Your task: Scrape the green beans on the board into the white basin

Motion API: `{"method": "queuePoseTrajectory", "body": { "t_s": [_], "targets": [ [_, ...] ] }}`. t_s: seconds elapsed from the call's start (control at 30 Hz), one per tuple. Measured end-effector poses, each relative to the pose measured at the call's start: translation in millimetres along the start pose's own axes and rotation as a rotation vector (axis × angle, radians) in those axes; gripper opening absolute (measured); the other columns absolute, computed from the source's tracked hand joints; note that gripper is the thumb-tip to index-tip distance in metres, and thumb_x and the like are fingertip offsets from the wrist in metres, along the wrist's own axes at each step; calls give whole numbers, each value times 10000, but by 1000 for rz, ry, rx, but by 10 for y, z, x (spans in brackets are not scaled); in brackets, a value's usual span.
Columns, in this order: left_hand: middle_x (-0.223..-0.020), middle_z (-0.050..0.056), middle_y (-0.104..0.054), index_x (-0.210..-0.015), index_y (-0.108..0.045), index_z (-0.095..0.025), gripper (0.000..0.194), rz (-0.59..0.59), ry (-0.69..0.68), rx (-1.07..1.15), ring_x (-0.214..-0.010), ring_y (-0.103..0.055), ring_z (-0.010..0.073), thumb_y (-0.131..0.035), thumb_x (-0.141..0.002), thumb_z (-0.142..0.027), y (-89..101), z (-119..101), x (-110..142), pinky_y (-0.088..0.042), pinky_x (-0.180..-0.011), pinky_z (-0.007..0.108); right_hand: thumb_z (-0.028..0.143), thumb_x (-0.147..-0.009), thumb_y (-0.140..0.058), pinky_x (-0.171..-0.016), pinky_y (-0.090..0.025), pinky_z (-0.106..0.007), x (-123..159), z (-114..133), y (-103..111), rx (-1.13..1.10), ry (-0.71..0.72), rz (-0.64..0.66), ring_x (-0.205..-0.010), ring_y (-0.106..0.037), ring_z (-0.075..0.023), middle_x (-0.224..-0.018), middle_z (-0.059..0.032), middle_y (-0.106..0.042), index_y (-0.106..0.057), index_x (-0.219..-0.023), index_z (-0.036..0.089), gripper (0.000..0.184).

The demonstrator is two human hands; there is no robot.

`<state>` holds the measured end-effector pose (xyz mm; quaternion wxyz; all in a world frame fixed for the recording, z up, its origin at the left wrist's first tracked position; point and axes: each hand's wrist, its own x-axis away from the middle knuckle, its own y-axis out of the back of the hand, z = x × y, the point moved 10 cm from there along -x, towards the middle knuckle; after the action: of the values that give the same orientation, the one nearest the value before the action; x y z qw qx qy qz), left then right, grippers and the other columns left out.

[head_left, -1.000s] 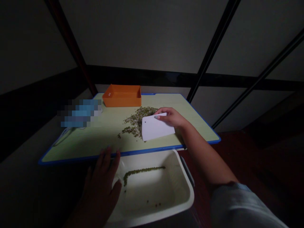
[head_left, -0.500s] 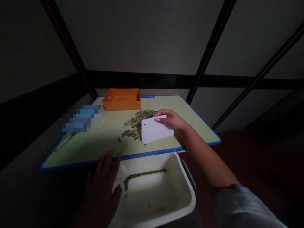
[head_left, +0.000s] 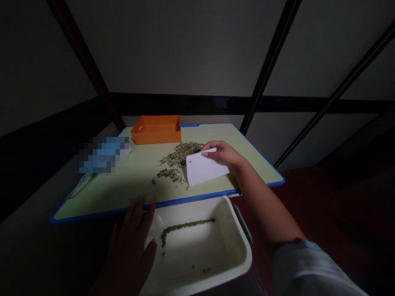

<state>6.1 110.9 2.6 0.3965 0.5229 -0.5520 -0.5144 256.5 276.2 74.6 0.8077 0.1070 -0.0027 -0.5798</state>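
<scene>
Near left, the left hand [head_left: 131, 242] is spread beside a white rectangular tub [head_left: 230, 232]; far left sits an open orange box [head_left: 159, 138]; small green grains [head_left: 179, 154] lie mid-worktop [head_left: 253, 164], left of the flat white scraper [head_left: 203, 170] the right hand [head_left: 224, 153] pinches.

Domestic room suggested, most likely in home; exact room cannot be told. Wall faced with tall pale panels [head_left: 179, 49], divided by dark strips [head_left: 274, 53], much like wardrobe or sliding doors. Dark red floor [head_left: 299, 197] seen at right. Small, light, blue-edged counter [head_left: 212, 131] set close to panels. Household-type plastic containers seen: orange tray [head_left: 159, 137] on counter, white tub [head_left: 248, 255] at near edge. Space dimly lit.
</scene>
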Motion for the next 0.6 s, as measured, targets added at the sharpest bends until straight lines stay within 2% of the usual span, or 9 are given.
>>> {"method": "queuePoseTrajectory", "body": {
  "t_s": [0.13, 0.3, 0.6],
  "targets": [
    [-1572, 96, -103, -1425, -241, -227, 597, -13, 4, -12, -1446, -70, 265, -257, -831, -276, 3, -7, -11, -263, -1076, 578, 351, -610, -741, -486, -378, -210, -15, 1, 38, 22, 16, -18, -527, -508, -89, -626, 14, -597, -641, -769, 145, 279],
    [-1576, 83, -81, -1437, -188, -255, 614, -27, -19, -18, -1446, -63, 263, -277, -830, -255, -11, -6, -4, -262, -1079, 570, 366, -632, -726, -497, -380, -215, -29, -2, 41, 50, 38, -20, -544, -509, -94, -646, 6, -597, -638, -785, 148, 282],
    [-1572, 94, -105, -1434, -203, -248, 611, -12, -15, -24, -1445, -70, 269, -289, -829, -252, -29, 3, 1, -253, -1083, 576, 417, -635, -721, -508, -350, -218, -45, -46, -151, 70, 47, 40, -538, -458, -84, -626, 25, -546, -583, -750, 150, 322]
  ]
}}
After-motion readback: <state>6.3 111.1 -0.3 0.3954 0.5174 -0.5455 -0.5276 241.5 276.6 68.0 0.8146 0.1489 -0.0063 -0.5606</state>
